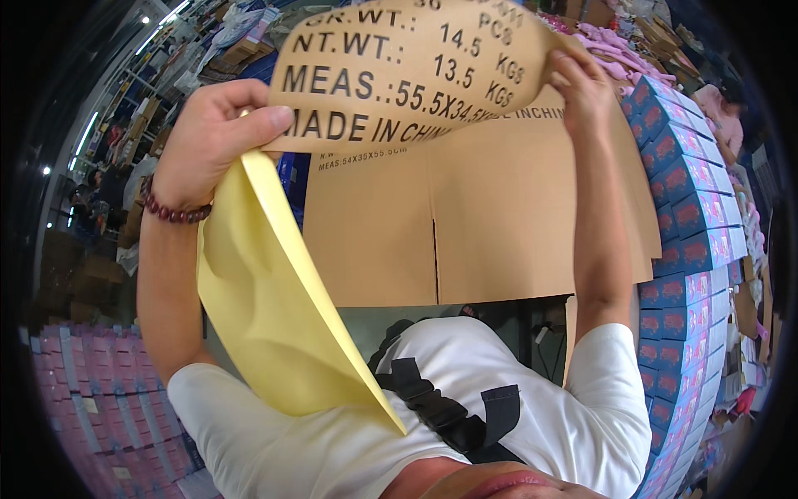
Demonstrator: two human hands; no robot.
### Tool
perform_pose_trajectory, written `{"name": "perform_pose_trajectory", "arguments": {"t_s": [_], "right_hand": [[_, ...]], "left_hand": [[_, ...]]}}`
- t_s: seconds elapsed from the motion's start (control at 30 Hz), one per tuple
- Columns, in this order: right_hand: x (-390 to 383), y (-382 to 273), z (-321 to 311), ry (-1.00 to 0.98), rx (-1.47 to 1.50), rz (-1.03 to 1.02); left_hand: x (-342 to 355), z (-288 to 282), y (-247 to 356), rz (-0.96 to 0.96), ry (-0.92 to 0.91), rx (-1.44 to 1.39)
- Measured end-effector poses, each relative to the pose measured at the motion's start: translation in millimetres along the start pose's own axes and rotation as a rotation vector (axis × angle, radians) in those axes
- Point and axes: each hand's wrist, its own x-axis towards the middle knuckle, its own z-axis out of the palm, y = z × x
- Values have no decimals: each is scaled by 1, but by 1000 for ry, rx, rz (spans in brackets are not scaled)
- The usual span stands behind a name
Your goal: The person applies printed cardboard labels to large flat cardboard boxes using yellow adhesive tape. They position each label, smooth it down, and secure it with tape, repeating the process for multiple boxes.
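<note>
A brown label [399, 79] with large black print is stretched in the air between my two hands, its right part curling. My left hand [218, 137] pinches the label's lower left corner, thumb on its printed face. From the same hand hangs a glossy yellow sheet [266, 308], bent lengthwise and reaching down to my chest. My right hand [583, 87] grips the label's right end between thumb and fingers. Below and behind the label lies a brown cardboard carton [507, 224], its flaps meeting at a slit in the middle. The label covers its far part.
Small blue boxes [686, 216] stand in a tall, tight row along the carton's right side. Pink stacked packages [100, 399] are at the lower left. Pink soft goods [611, 46] lie at the far right. A person [719, 116] is beyond the blue boxes.
</note>
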Motion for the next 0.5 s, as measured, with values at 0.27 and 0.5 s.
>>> {"name": "perform_pose_trajectory", "arguments": {"t_s": [0.27,0.5], "right_hand": [[-22,136,-1,-165,152,640],[-163,205,87,-623,594,1241]], "left_hand": [[45,8,11,-228,31,113],[65,-13,-4,-358,114,59]]}}
